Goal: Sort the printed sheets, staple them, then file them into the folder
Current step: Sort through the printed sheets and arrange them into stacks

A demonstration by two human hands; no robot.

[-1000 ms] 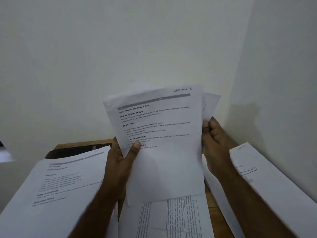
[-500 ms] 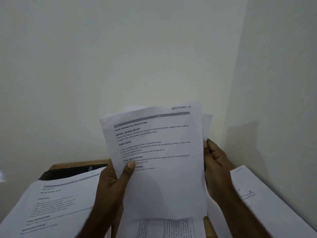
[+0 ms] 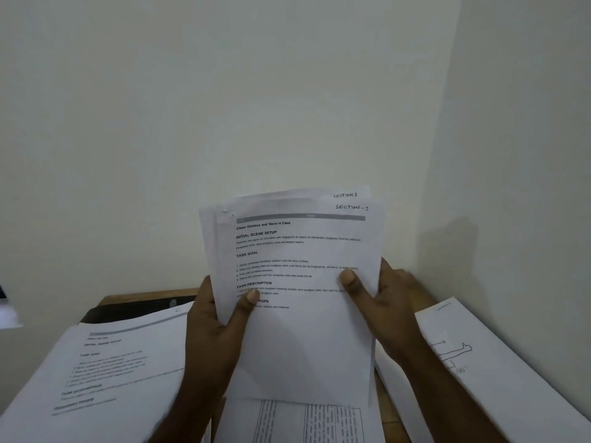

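White paper covers most of the wooden table [image 3: 385,407]: three lots lie flat and one bundle is held up, four in all. Going left to right, a printed sheet [image 3: 105,369] lies at the left with a dark folder [image 3: 134,306] showing past its far edge; a sheet with a table of dashed columns [image 3: 300,422] lies at the near middle; a sheet with a hand-drawn sketch [image 3: 473,356] lies along the right wall.

Two hands hold the bundle of sheets [image 3: 300,314] upright above the middle sheet. At least two pages show, the front one marked "SECTION-1", the one behind "SECTION 3". The left hand [image 3: 214,327] grips the bundle's left edge, thumb curled over the front and fingers hidden behind. The right hand [image 3: 383,302] pinches the right edge, thumb pressed on the printed face, fingers behind.

The bundle's top edges are fanned, not squared. Bare wall stands behind and to the right, with open air above the bundle; wood shows only in a narrow strip between the middle and right sheets.
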